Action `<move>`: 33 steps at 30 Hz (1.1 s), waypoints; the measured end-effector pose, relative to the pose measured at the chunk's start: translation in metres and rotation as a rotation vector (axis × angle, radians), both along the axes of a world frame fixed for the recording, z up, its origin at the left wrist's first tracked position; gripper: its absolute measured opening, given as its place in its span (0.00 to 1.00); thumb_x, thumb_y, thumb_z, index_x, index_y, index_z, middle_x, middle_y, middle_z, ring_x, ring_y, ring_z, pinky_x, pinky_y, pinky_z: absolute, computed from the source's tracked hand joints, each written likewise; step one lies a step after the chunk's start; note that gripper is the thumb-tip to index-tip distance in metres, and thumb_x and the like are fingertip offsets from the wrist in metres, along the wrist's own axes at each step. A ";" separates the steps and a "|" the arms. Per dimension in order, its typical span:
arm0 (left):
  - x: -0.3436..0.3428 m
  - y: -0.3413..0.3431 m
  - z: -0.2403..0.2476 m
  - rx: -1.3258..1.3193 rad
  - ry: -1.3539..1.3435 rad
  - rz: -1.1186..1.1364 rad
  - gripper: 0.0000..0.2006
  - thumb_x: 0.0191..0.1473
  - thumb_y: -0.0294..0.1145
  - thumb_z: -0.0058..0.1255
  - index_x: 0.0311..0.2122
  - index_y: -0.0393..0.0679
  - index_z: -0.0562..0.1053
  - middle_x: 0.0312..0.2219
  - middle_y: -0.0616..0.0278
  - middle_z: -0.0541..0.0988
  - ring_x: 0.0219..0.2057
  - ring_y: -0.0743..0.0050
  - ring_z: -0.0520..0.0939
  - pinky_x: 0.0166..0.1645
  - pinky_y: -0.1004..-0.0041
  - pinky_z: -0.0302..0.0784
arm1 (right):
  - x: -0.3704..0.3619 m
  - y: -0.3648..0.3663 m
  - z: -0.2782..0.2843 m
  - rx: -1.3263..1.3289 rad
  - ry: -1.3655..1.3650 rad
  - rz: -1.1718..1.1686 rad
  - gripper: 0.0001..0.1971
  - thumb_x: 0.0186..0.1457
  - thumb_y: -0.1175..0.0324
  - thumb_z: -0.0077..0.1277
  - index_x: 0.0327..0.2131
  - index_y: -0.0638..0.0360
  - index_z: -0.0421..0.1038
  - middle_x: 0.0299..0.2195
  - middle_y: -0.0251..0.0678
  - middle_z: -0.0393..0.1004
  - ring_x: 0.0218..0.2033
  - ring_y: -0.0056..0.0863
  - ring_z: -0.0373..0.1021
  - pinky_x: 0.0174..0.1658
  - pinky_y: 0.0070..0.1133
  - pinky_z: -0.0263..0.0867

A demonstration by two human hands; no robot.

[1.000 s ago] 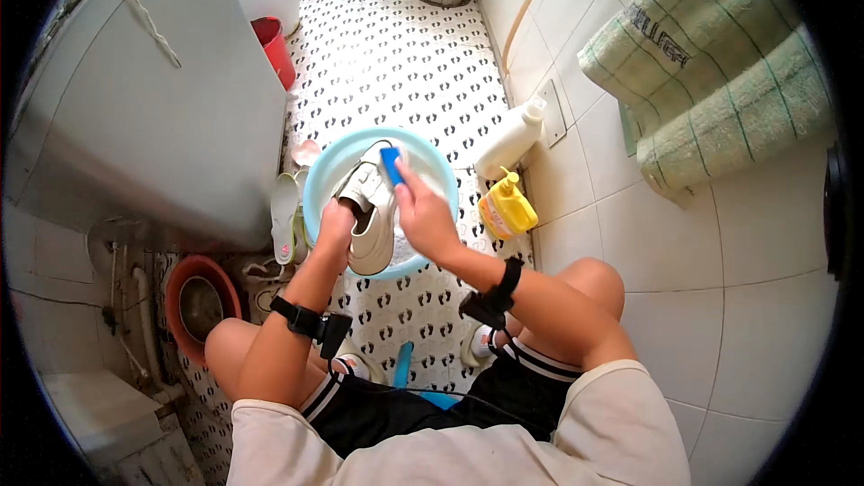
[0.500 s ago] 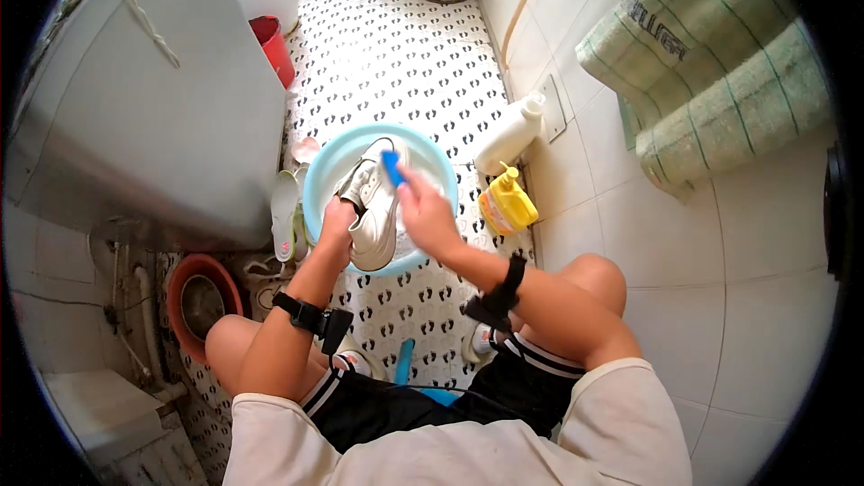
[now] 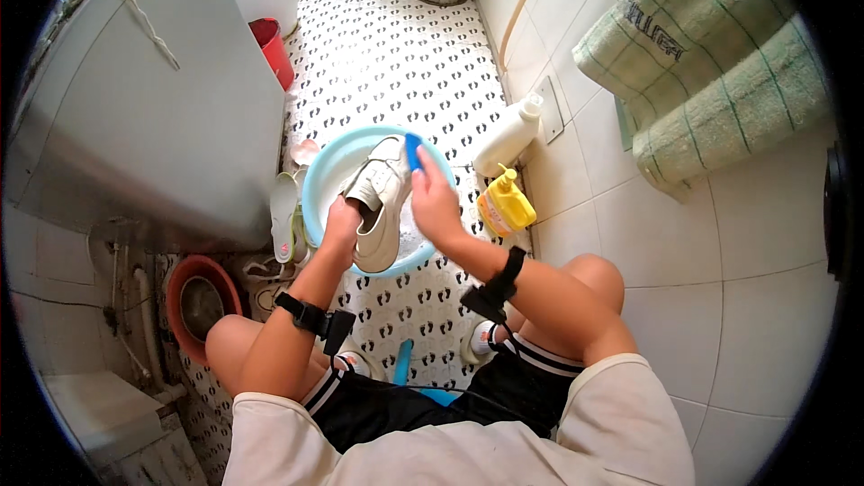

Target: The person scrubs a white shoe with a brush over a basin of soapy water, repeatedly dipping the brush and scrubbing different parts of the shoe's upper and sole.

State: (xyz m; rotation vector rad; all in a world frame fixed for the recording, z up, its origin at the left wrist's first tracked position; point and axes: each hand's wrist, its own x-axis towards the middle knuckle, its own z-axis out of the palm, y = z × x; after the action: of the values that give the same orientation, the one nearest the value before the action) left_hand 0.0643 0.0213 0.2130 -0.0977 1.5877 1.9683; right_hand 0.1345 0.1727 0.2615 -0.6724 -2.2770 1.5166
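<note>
A white lace-up shoe (image 3: 385, 189) is held over a light blue basin (image 3: 317, 182), its toe pointing away from me and its opening toward my left hand. My left hand (image 3: 339, 227) is closed on the shoe's left side near the heel. In my right hand (image 3: 436, 207) is a blue brush (image 3: 413, 151), gripped at the shoe's right side by the toe. The brush's bristles are hidden from view. Whitish, sudsy water (image 3: 409, 236) shows in the basin beneath the shoe.
Right of the basin stand a white bottle (image 3: 508, 137) and a yellow pump bottle (image 3: 508, 204) by the tiled wall. Slippers (image 3: 285, 216) lie left of it, near a large metallic appliance (image 3: 171, 99). A reddish tub (image 3: 180, 306) sits by my left knee. A green checked towel (image 3: 711, 81) hangs at right.
The brush in my right hand has moved to the right, from the shoe's top to its right side. The shoe has turned a little in my left hand, showing more of its opening.
</note>
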 end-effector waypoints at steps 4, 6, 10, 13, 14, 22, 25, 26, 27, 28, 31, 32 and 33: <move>-0.011 -0.009 -0.012 0.032 0.014 -0.024 0.18 0.63 0.37 0.37 0.53 0.39 0.69 0.44 0.62 0.76 0.44 0.77 0.76 0.49 0.75 0.70 | 0.013 -0.011 -0.009 0.053 0.066 0.090 0.22 0.63 0.63 0.38 0.59 0.56 0.62 0.34 0.53 0.76 0.32 0.46 0.74 0.39 0.32 0.68; -0.006 -0.006 -0.007 0.044 -0.012 -0.049 0.18 0.63 0.36 0.37 0.54 0.39 0.68 0.45 0.62 0.76 0.44 0.76 0.76 0.49 0.74 0.70 | 0.003 0.005 0.005 0.032 0.026 0.042 0.22 0.63 0.63 0.38 0.59 0.56 0.62 0.34 0.54 0.76 0.32 0.45 0.75 0.38 0.33 0.68; -0.007 -0.004 -0.012 0.016 0.020 -0.027 0.19 0.62 0.36 0.39 0.54 0.38 0.69 0.46 0.62 0.76 0.45 0.75 0.76 0.50 0.74 0.70 | 0.001 -0.001 -0.002 0.038 0.014 0.018 0.22 0.63 0.64 0.39 0.59 0.57 0.62 0.40 0.53 0.75 0.36 0.41 0.74 0.42 0.30 0.68; -0.014 -0.008 -0.010 0.021 -0.002 -0.023 0.18 0.62 0.36 0.40 0.53 0.38 0.70 0.46 0.62 0.76 0.45 0.76 0.76 0.50 0.74 0.70 | 0.017 -0.016 -0.012 0.019 0.046 0.108 0.21 0.63 0.65 0.41 0.58 0.57 0.63 0.46 0.52 0.73 0.40 0.37 0.74 0.47 0.27 0.67; -0.013 -0.010 -0.010 -0.004 0.011 -0.035 0.19 0.62 0.35 0.40 0.54 0.38 0.69 0.46 0.61 0.76 0.45 0.76 0.76 0.51 0.74 0.69 | 0.014 -0.012 -0.008 0.008 -0.004 0.099 0.21 0.62 0.65 0.41 0.58 0.56 0.63 0.45 0.51 0.74 0.38 0.35 0.74 0.45 0.27 0.67; -0.003 -0.007 0.014 -0.102 0.209 -0.050 0.17 0.63 0.34 0.39 0.51 0.35 0.71 0.43 0.59 0.78 0.42 0.74 0.77 0.48 0.75 0.71 | 0.007 -0.001 -0.003 0.010 -0.044 0.036 0.22 0.63 0.64 0.40 0.59 0.58 0.62 0.34 0.48 0.77 0.28 0.29 0.72 0.36 0.26 0.68; -0.001 -0.007 0.017 -0.073 0.219 -0.093 0.17 0.63 0.33 0.40 0.51 0.34 0.71 0.43 0.58 0.78 0.41 0.74 0.78 0.46 0.76 0.72 | 0.008 0.008 0.005 0.053 -0.087 0.082 0.23 0.63 0.62 0.38 0.60 0.56 0.61 0.39 0.55 0.76 0.36 0.48 0.74 0.43 0.33 0.68; 0.000 -0.005 0.015 -0.069 0.242 -0.106 0.17 0.62 0.32 0.40 0.50 0.32 0.70 0.43 0.57 0.78 0.42 0.74 0.77 0.47 0.75 0.72 | 0.002 0.014 0.012 -0.005 -0.056 0.043 0.23 0.63 0.62 0.38 0.60 0.56 0.61 0.40 0.54 0.75 0.38 0.48 0.74 0.44 0.34 0.68; 0.005 -0.008 0.015 -0.161 0.404 -0.174 0.16 0.62 0.31 0.41 0.50 0.32 0.70 0.44 0.57 0.78 0.43 0.74 0.77 0.49 0.75 0.71 | -0.002 0.019 0.018 0.006 -0.098 0.010 0.23 0.63 0.63 0.38 0.60 0.55 0.60 0.41 0.55 0.75 0.38 0.48 0.74 0.44 0.35 0.68; 0.006 -0.005 0.013 -0.181 0.419 -0.183 0.17 0.62 0.31 0.41 0.52 0.34 0.69 0.45 0.57 0.77 0.43 0.74 0.77 0.48 0.75 0.72 | -0.004 0.019 0.013 0.055 -0.022 -0.011 0.23 0.63 0.63 0.38 0.60 0.55 0.60 0.39 0.55 0.75 0.36 0.48 0.74 0.42 0.36 0.68; 0.004 -0.004 0.006 -0.130 0.389 -0.173 0.17 0.62 0.29 0.41 0.54 0.35 0.69 0.46 0.58 0.77 0.45 0.74 0.76 0.50 0.75 0.71 | 0.012 0.001 -0.002 0.083 0.058 0.119 0.23 0.62 0.63 0.38 0.60 0.53 0.60 0.34 0.55 0.76 0.32 0.51 0.74 0.39 0.38 0.69; 0.002 -0.006 0.005 -0.061 0.345 -0.153 0.17 0.60 0.26 0.42 0.54 0.35 0.69 0.46 0.57 0.77 0.46 0.73 0.76 0.52 0.76 0.70 | 0.020 -0.009 -0.004 0.156 0.020 0.158 0.22 0.62 0.63 0.38 0.60 0.51 0.61 0.29 0.53 0.76 0.29 0.53 0.73 0.37 0.40 0.68; 0.002 -0.008 0.004 -0.065 0.346 -0.151 0.17 0.60 0.26 0.42 0.54 0.35 0.69 0.46 0.57 0.77 0.46 0.73 0.76 0.52 0.76 0.70 | 0.015 -0.006 -0.004 0.152 0.021 0.161 0.22 0.62 0.63 0.38 0.60 0.51 0.61 0.29 0.53 0.76 0.29 0.53 0.73 0.37 0.40 0.68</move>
State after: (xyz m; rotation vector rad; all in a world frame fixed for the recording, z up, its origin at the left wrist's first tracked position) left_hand 0.0662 0.0129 0.2167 0.3448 1.8160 1.8887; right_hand 0.1500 0.1670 0.2576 -0.4378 -2.4509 1.3920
